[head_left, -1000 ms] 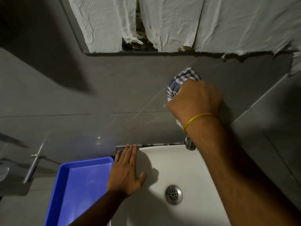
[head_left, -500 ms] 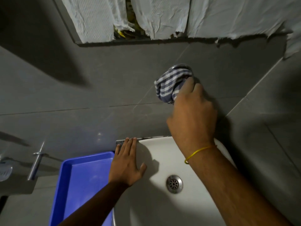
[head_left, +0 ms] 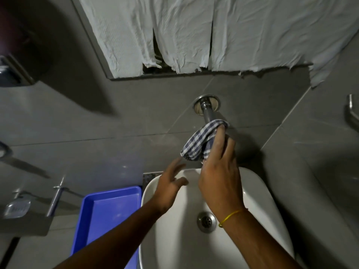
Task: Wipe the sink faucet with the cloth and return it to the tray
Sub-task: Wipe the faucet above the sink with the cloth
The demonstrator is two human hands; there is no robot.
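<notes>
A chrome faucet (head_left: 206,109) juts from the grey tiled wall above a white sink (head_left: 268,206). My right hand (head_left: 219,175) is shut on a blue-and-white checked cloth (head_left: 200,144), which is wrapped around the faucet's lower part and hides its spout. The wall flange and upper pipe are bare. My left hand (head_left: 170,188) hovers with fingers apart over the sink's rear left rim, holding nothing. A blue tray (head_left: 108,214) lies left of the sink with nothing in it.
White paper sheets (head_left: 194,33) cover the mirror above. A metal soap dish (head_left: 16,207) and a metal rod (head_left: 56,199) stick out of the wall at left. A metal handle (head_left: 351,113) is at the right edge. The drain (head_left: 206,221) sits mid-sink.
My right hand has slid the cloth down from the faucet's wall flange along the pipe, baring the flange. My left hand has lifted off the sink rim and moved right.
</notes>
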